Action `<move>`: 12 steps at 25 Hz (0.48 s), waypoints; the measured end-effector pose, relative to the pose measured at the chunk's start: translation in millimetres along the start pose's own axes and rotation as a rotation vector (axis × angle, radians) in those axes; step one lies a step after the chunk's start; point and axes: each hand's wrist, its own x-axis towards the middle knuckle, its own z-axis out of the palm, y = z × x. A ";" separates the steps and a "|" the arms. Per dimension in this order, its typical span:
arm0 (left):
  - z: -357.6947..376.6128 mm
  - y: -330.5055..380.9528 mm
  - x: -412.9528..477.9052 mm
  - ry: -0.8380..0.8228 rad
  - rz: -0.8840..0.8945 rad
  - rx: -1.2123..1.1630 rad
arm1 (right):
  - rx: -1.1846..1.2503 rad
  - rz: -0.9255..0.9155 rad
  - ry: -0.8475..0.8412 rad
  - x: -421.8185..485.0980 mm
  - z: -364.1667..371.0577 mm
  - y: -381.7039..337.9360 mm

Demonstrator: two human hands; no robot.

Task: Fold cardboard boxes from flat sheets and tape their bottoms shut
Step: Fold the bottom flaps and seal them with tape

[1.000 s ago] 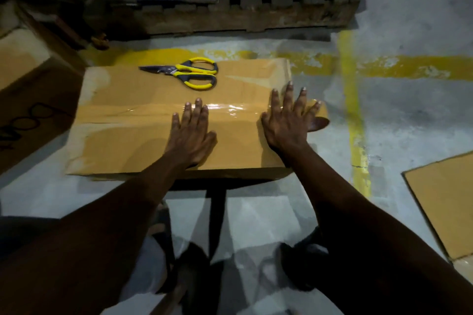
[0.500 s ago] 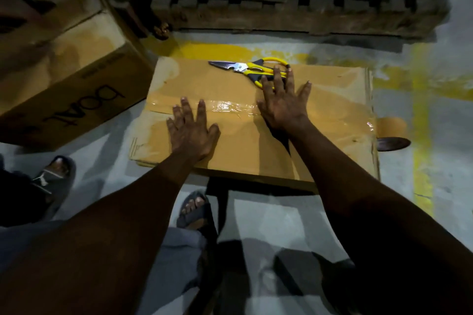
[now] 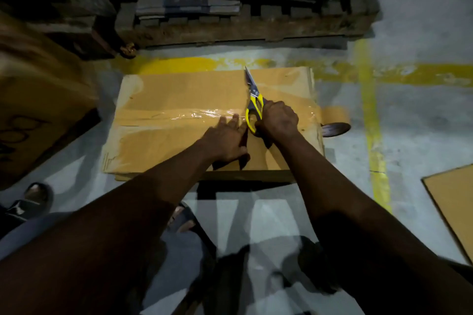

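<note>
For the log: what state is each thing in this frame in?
box: flaps closed, seam taped.
tape roll: past the box's right edge, uncut from the tape strip.
scissors: blades shut, pointing away.
right hand: grips the scissors' handles.
left hand: flat on the box, blurred.

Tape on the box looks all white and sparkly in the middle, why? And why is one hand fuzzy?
In the head view, light glares off the clear tape across the box, washing it white; in the same view the left hand is smeared by blur at its fingers, the right hand gripping the scissors looks sharper, and the corners are very dark.
</note>
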 end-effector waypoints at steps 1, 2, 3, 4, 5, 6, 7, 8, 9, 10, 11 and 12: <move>-6.7 9.6 -0.5 -0.038 0.041 0.019 | -0.001 -0.006 0.016 -6.3 -5.7 9.0; -13.3 19.1 -1.3 -0.072 0.069 0.041 | 0.021 -0.005 0.040 -13.4 -10.7 19.3; -20.3 26.5 -2.5 -0.096 0.088 0.064 | 0.050 0.005 0.069 -19.1 -13.4 28.9; -27.7 33.1 -3.2 -0.112 0.099 0.075 | 0.078 0.015 0.097 -24.0 -15.2 38.3; -34.7 39.7 -4.2 -0.120 0.107 0.064 | 0.103 0.022 0.114 -30.2 -16.6 47.7; -41.1 45.8 -6.2 -0.120 0.106 0.037 | 0.125 0.027 0.124 -36.4 -17.7 56.6; -47.1 52.5 -8.4 -0.108 0.103 0.015 | 0.142 0.033 0.132 -42.2 -19.4 65.9; -51.3 57.3 -10.1 -0.095 0.099 0.004 | 0.155 0.041 0.134 -47.5 -21.6 73.6; -53.7 60.6 -12.2 -0.090 0.089 0.002 | 0.160 0.050 0.127 -51.6 -23.0 79.0; -53.8 62.1 -14.2 -0.095 0.075 0.011 | 0.160 0.056 0.119 -54.3 -24.4 82.7; -51.7 62.6 -16.3 -0.099 0.058 0.028 | 0.158 0.062 0.111 -55.3 -25.6 85.4; -49.6 61.9 -18.6 -0.094 0.040 0.045 | 0.158 0.062 0.111 -54.8 -26.7 86.5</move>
